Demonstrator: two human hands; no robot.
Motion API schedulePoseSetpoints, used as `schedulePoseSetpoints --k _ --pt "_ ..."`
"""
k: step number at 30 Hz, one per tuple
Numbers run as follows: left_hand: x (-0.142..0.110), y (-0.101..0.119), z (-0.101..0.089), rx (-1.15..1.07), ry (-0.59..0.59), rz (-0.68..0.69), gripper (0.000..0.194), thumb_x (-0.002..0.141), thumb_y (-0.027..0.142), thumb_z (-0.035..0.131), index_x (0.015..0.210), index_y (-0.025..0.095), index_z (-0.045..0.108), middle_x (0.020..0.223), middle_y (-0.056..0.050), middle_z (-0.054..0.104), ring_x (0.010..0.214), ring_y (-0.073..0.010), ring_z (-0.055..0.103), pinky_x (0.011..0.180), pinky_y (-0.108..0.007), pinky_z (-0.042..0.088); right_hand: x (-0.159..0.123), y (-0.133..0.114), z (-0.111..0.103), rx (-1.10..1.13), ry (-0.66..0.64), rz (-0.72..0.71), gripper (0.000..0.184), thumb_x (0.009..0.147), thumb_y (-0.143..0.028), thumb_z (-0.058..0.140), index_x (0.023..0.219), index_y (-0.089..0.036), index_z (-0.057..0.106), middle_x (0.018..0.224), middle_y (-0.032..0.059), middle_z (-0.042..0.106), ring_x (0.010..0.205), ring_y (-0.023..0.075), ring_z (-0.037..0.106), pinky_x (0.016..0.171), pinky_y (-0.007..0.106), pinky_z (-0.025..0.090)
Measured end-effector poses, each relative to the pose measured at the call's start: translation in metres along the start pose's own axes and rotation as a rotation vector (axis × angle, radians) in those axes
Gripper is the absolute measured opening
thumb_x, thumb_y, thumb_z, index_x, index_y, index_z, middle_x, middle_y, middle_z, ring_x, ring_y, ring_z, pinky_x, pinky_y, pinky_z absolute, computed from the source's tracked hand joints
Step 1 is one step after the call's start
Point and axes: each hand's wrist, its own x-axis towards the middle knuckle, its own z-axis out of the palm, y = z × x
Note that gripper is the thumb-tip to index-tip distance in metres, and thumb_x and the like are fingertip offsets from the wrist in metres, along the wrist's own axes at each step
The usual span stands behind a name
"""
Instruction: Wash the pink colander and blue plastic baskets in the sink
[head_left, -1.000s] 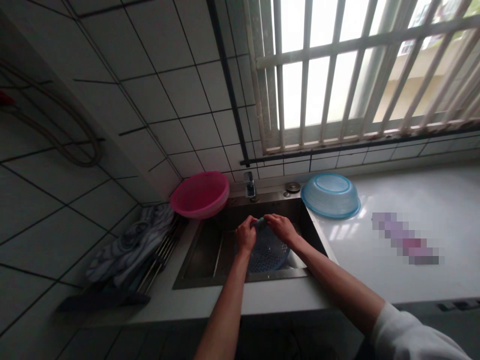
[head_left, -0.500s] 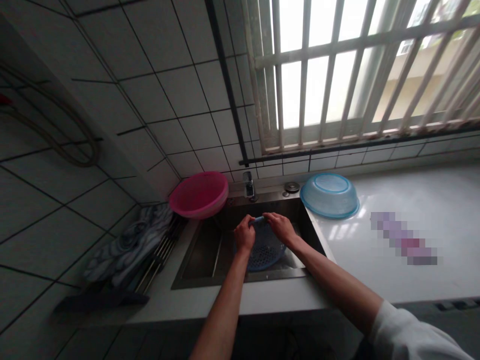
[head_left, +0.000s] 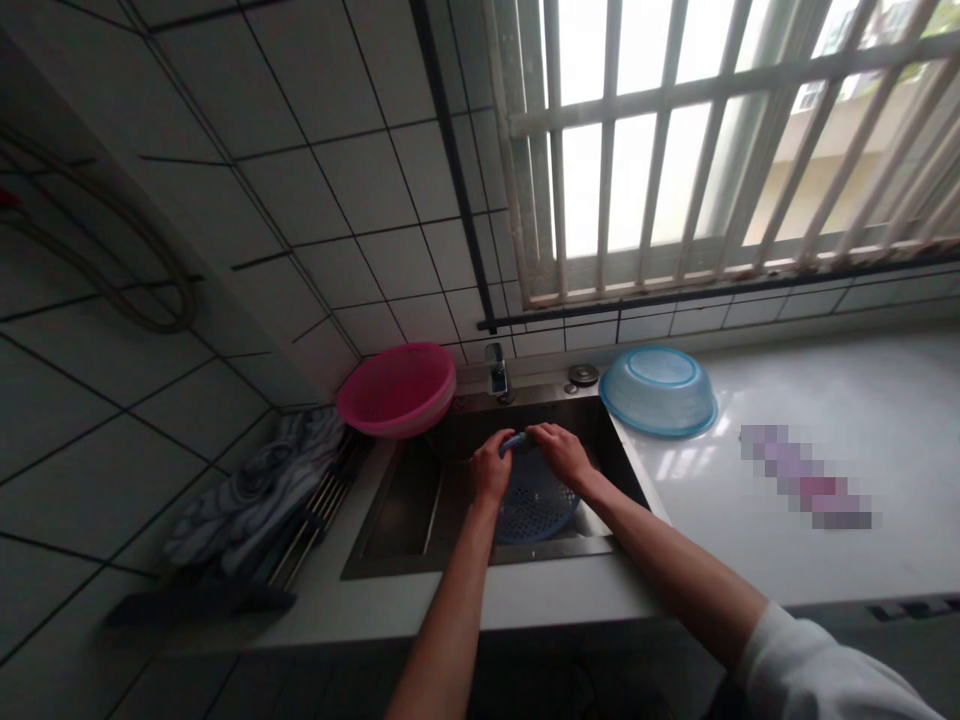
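Note:
A blue plastic colander (head_left: 536,505) with many holes is in the steel sink (head_left: 390,520), and its far side looks tilted up. My left hand (head_left: 491,468) is closed at the colander's far rim, on the left. Close beside it, my right hand (head_left: 559,455) curls its fingers over the same rim from the right. Between the two hands a short curved piece of blue edge shows, with a small greenish patch near the right fingertips that I cannot make out. The hands hide part of the rim.
The faucet (head_left: 496,370) stands behind the sink, beside a drain plug (head_left: 583,375). A pink basin (head_left: 397,390) is at the left corner, an upside-down blue basin (head_left: 660,392) at the right. A patterned cloth (head_left: 255,480) lies left by a metal rack (head_left: 311,530). A blurred item (head_left: 806,475) lies on the counter.
The colander has turned or tilted slightly between the hands, and its holes show more clearly. Both hands have stayed at the rim, with only small finger shifts.

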Motion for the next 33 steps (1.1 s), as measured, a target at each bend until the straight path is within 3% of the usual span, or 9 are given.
schedulePoseSetpoints --k 3,8,12,17,19,24,26,30,33 --pt "0.000 -0.001 -0.004 -0.024 0.064 -0.045 0.034 0.093 0.018 0.064 0.124 0.031 0.072 0.115 -0.002 0.080 0.108 -0.0202 0.075 0.095 -0.028 0.054 0.001 0.001 0.001 0.054 0.035 -0.008 0.042 0.099 -0.013 0.052 0.135 -0.028 0.068 0.130 0.0052 0.073 0.113 0.0212 0.070 0.103 0.032 0.052" --pt "0.002 -0.009 -0.009 -0.028 0.201 -0.114 0.032 0.093 0.021 0.066 0.123 0.028 0.071 0.111 -0.004 0.080 0.102 -0.0203 0.075 0.092 -0.028 0.054 0.001 0.019 -0.004 0.083 0.131 0.157 0.037 0.100 -0.016 0.054 0.132 -0.026 0.069 0.130 0.0061 0.074 0.110 0.0222 0.073 0.099 0.035 0.056" --pt "0.002 -0.006 -0.006 -0.007 0.125 -0.076 0.019 0.094 0.021 0.063 0.107 0.027 0.076 0.109 -0.003 0.080 0.100 -0.0192 0.074 0.092 -0.027 0.053 -0.001 0.020 -0.003 0.048 0.155 0.170 0.040 0.100 -0.015 0.053 0.135 -0.027 0.068 0.132 0.0062 0.073 0.115 0.0222 0.072 0.100 0.036 0.057" --pt "0.001 -0.002 -0.001 0.004 0.007 0.016 0.022 0.092 0.016 0.060 0.102 0.028 0.076 0.107 -0.001 0.080 0.102 -0.0182 0.073 0.092 -0.026 0.052 0.000 0.005 0.005 0.011 0.031 0.041 0.046 0.097 -0.010 0.051 0.133 -0.030 0.070 0.133 0.0028 0.073 0.115 0.0207 0.072 0.100 0.033 0.057" --pt "0.000 -0.005 -0.003 0.019 0.058 0.000 0.023 0.092 0.017 0.060 0.103 0.028 0.076 0.107 -0.002 0.080 0.100 -0.0188 0.073 0.091 -0.026 0.051 0.001 0.008 0.004 0.029 0.050 0.061 0.044 0.098 -0.012 0.052 0.133 -0.030 0.070 0.132 0.0024 0.074 0.115 0.0210 0.072 0.100 0.032 0.057" --pt "0.004 -0.017 -0.010 0.033 0.268 -0.161 0.020 0.094 0.020 0.059 0.106 0.024 0.074 0.103 -0.006 0.079 0.094 -0.0205 0.073 0.084 -0.026 0.050 -0.001 0.034 -0.006 0.071 0.183 0.272 0.036 0.099 -0.020 0.058 0.132 -0.025 0.071 0.126 0.0070 0.076 0.109 0.0253 0.075 0.099 0.037 0.058" --pt "0.004 -0.017 -0.009 0.042 0.245 -0.159 0.019 0.094 0.020 0.059 0.105 0.025 0.074 0.101 -0.005 0.079 0.093 -0.0200 0.073 0.083 -0.026 0.050 -0.001 0.036 -0.005 0.078 0.190 0.258 0.036 0.099 -0.019 0.057 0.131 -0.025 0.072 0.127 0.0068 0.076 0.110 0.0252 0.075 0.101 0.037 0.057" --pt "0.001 -0.006 -0.001 0.066 0.052 -0.011 0.021 0.092 0.015 0.059 0.100 0.028 0.074 0.103 -0.001 0.079 0.096 -0.0177 0.072 0.087 -0.025 0.050 0.001 0.017 0.007 0.089 0.086 0.084 0.040 0.099 -0.014 0.054 0.131 -0.028 0.073 0.130 0.0044 0.075 0.114 0.0220 0.074 0.101 0.034 0.057" --pt "-0.001 -0.003 0.000 0.074 0.034 0.032 0.026 0.089 0.011 0.058 0.100 0.028 0.075 0.105 -0.001 0.078 0.100 -0.0177 0.071 0.090 -0.025 0.049 0.003 0.009 0.011 0.089 0.028 0.039 0.040 0.098 -0.014 0.057 0.131 -0.029 0.073 0.130 0.0043 0.075 0.112 0.0218 0.074 0.101 0.032 0.057"
